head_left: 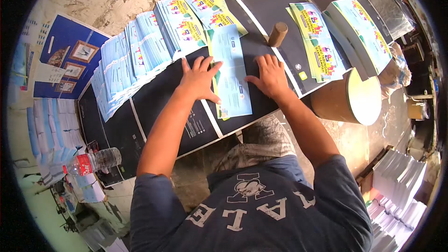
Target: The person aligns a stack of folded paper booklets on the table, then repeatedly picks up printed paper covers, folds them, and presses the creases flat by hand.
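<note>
A light-blue printed cover sheet lies lengthwise in front of me on the black table, a yellow-green strip showing along its left side. My left hand rests at that left side, fingers spread and gripping nothing, with the thumb and a fingertip on the sheet's margin. On the other side, my right hand lies on the table with its fingers stretched out, the thumb reaching the sheet's right edge. Beyond the right hand stands a short brown cylinder. More yellow and blue covers lie at the sheet's far end.
Overlapping rows of blue booklets cover the table's left part. To the right are a pile of yellow covers and a thick stack. A plastic bottle is at the left edge; a large round drum stands beside the table's right edge.
</note>
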Demonstrator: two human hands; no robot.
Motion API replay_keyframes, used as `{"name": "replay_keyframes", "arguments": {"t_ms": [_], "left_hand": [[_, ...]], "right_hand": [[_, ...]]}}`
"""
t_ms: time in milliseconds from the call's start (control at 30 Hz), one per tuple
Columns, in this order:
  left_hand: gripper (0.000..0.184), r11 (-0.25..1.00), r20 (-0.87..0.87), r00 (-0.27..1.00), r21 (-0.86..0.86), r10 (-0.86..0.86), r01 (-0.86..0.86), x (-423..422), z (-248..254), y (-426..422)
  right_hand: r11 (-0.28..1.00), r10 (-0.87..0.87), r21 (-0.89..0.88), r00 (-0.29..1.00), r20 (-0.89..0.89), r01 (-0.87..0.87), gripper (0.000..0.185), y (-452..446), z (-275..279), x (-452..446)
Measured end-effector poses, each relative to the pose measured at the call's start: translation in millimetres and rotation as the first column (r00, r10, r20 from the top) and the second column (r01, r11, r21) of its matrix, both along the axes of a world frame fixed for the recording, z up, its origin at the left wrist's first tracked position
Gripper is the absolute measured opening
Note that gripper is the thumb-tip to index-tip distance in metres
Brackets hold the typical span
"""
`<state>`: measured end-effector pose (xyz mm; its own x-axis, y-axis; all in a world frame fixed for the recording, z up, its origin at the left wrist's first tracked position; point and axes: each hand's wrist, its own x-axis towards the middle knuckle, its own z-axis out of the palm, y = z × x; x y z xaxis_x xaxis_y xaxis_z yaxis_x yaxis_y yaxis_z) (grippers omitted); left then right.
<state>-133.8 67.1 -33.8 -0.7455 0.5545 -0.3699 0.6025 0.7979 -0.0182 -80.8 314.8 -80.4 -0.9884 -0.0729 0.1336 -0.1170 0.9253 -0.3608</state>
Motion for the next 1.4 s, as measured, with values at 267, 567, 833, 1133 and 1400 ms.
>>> {"name": "replay_keyframes", "arguments": {"t_ms": [267,567,833,1133,1400], "left_hand": [[0.133,0.998,0.070,0.996,-0.008,0.062,-0.061,-6.2,2.1,-2.4],[0.131,0.998,0.140,0.989,0.026,0.055,-0.059,57.0,3.3,-13.0],[0.130,0.993,0.162,0.982,0.044,0.099,-0.107,66.4,0.3,-17.0],[0.122,0.994,0.172,0.981,0.048,0.090,-0.100,67.1,6.1,-16.2],[0.097,0.925,-0.046,0.965,0.300,0.258,-0.233,180.8,-33.0,57.5]], "right_hand": [[0.967,0.249,0.052,0.969,0.007,-0.249,0.088,9.3,3.5,57.1],[0.969,0.179,-0.158,0.980,-0.089,-0.191,0.035,-3.6,-5.7,86.9],[0.995,0.095,0.026,0.958,-0.271,-0.092,0.017,-20.3,-20.1,3.0],[0.991,-0.126,-0.057,0.982,-0.144,0.119,0.020,-30.7,-22.4,-102.2],[0.995,0.063,-0.050,0.922,-0.381,-0.089,0.041,-37.2,-18.4,-105.9]]}}
